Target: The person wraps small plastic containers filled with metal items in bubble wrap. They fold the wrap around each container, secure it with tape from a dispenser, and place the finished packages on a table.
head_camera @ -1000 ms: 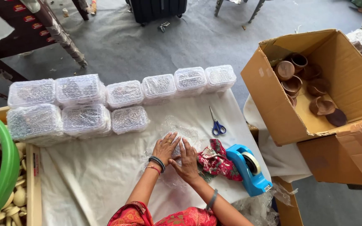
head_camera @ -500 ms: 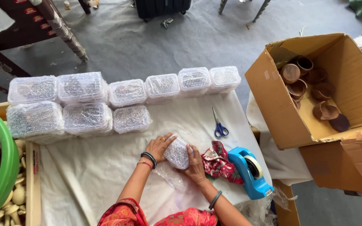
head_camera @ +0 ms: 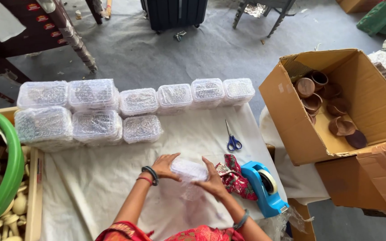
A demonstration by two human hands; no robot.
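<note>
L hand (head_camera: 164, 166) & R hand (head_camera: 211, 180): fingers curled round bubble-wrapped bundle (head_camera: 188, 170), gripping both ends, above cloth (head_camera: 112, 178).

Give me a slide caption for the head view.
Both hands wrap a small bubble-wrapped bundle on a cloth-covered table beside scissors.

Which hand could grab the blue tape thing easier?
Probably the right hand. It sits on the bubble-wrapped bundle on the side facing the blue tape dispenser. The left hand is on the bundle's far side and would have to cross over.
</note>
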